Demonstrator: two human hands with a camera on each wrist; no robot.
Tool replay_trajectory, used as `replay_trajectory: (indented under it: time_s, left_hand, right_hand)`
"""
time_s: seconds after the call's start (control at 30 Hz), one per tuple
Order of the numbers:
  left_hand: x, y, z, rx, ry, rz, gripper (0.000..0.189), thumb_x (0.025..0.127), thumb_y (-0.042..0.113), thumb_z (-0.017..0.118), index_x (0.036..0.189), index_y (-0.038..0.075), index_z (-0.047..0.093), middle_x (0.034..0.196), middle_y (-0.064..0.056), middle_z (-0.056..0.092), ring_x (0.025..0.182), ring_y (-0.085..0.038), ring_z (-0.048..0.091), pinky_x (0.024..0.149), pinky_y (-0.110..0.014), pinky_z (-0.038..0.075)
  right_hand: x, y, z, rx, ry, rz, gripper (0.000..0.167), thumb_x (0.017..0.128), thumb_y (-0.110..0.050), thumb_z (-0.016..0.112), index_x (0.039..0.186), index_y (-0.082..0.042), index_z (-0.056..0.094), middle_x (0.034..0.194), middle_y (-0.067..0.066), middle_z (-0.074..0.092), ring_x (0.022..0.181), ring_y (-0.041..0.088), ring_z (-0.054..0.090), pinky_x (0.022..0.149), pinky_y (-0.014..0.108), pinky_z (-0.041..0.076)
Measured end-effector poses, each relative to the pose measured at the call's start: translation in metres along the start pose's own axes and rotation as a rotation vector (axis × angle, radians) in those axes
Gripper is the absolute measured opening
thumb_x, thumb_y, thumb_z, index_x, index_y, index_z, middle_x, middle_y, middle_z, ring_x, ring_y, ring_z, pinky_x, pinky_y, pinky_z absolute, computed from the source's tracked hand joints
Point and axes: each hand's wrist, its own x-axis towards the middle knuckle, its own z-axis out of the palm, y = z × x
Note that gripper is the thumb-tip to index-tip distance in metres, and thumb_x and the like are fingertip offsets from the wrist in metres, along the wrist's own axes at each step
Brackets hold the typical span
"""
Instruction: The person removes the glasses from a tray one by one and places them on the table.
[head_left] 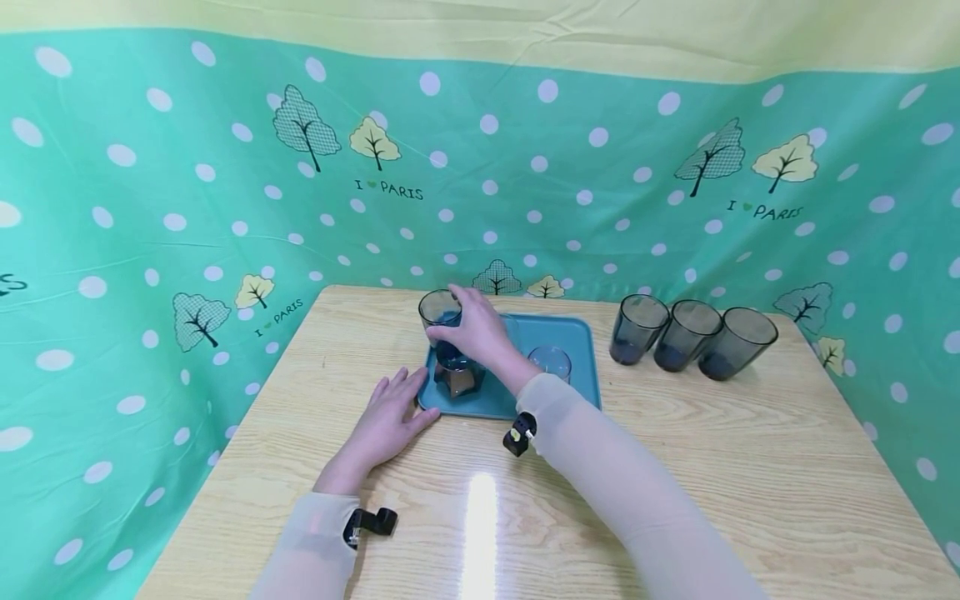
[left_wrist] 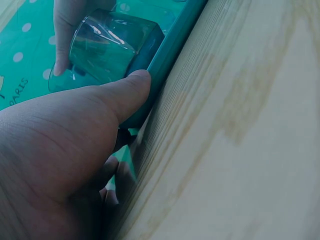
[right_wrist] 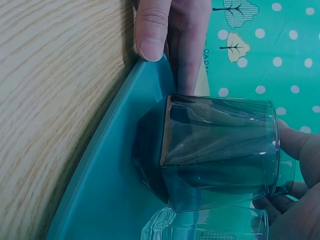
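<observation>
While the left hand [head_left: 386, 421] lies at the near left corner of the blue tray [head_left: 495, 404], thumb on the rim and fingers spread out, the right hand [head_left: 480, 329] reaches over the tray and seems to pinch the back smoky glass [head_left: 437, 312] near its top, thumb on the near side and fingers on the far side. That glass is at the tray's back left, with its long way up and down, and the right hand is the nearer one. The front smoky glass [head_left: 458, 377] is just on the near side of it, so I think that one is easy to bump. From the right wrist, you can see the front glass side-on, standing upright on its thick dark bottom, which the head view shows only from above. Only the head view shows three smoky glasses [head_left: 678, 333] on the table [head_left: 675, 467]. I cannot tell if the held glass touches the tray, because its bottom is hidden.
</observation>
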Motion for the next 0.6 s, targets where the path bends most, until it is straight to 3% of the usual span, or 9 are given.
replay_trajectory:
  time_s: [0.6]
  left_hand:
    - [0.0006, -0.0025, 0.0016, 0.008, 0.004, 0.009, 0.083, 0.109, 0.045, 0.071, 0.171, 0.002, 0.035, 0.174, -0.02, 0.039, 0.167, -0.042, 0.021, 0.136, -0.061, 0.005]
  right_hand:
    - [-0.0001, -0.0001, 0.0016, -0.015, 0.029, 0.007, 0.09, 0.097, -0.051, 0.086, 0.169, -0.017, 0.045, 0.164, 0.008, 0.053, 0.148, 0.031, 0.053, 0.119, 0.052, 0.049]
